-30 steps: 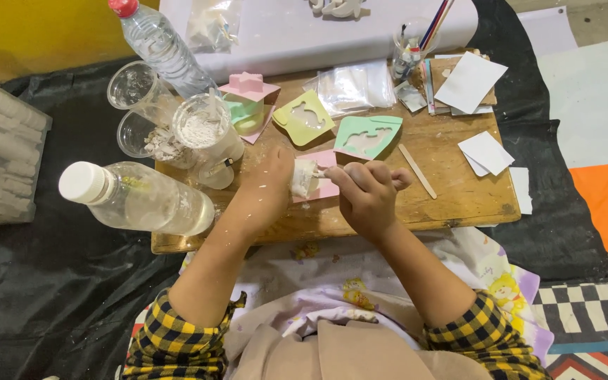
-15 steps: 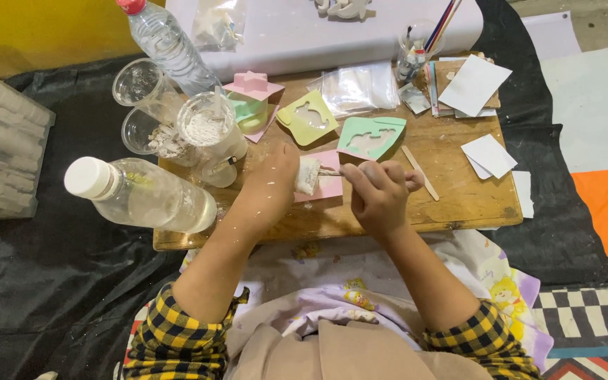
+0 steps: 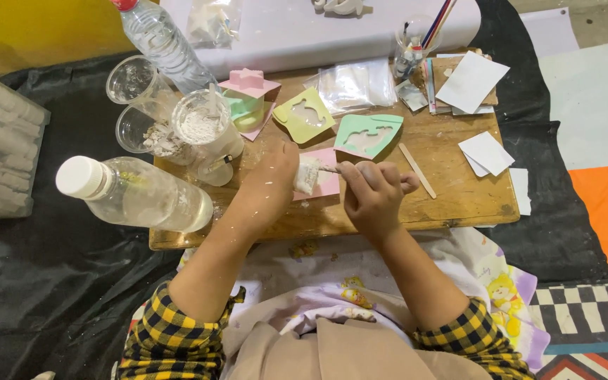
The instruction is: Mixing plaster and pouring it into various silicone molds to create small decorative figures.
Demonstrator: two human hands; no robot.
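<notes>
White plaster piece [image 3: 309, 174] between both hands, over pink mould [image 3: 326, 184]

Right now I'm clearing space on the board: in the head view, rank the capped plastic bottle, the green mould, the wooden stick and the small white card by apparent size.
1. capped plastic bottle, though it stands nearest the camera
2. green mould
3. small white card
4. wooden stick, longer than the card but far thinner, so that pair is close

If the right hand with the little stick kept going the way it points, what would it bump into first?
The right hand points its thin stick leftward, so it would first meet the white plaster piece that the left hand steadies on the pink mould; they look nearly touching already.
</notes>
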